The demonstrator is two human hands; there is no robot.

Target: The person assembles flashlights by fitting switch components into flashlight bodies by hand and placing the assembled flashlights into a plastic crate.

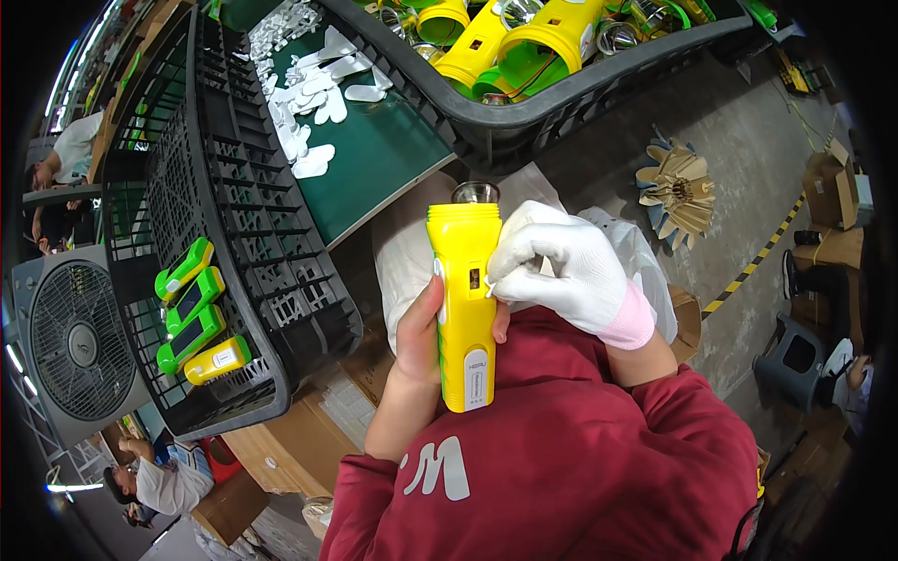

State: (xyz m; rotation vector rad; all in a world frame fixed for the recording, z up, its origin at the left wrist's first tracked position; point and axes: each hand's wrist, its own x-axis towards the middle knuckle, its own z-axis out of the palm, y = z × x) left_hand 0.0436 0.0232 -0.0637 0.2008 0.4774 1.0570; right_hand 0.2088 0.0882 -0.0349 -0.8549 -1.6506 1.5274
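Observation:
My bare left hand (418, 329) is wrapped round a yellow flashlight body (460, 313), held upright before my chest. A clear reflector (475, 193) sits at its threaded top end, and a small rectangular slot shows in its side. My right hand (572, 271), in a white glove with a pink cuff, pinches a small white piece (489, 284) right beside that slot. The fingertips cover most of this piece, so its exact kind does not show.
A black crate (524, 117) of yellow and green flashlight parts stands ahead. Loose white pieces (318, 89) lie on a green tabletop (374, 159). Left of it, another black crate (238, 215) holds several finished-looking lights (196, 337). A fan (82, 341) stands farther left.

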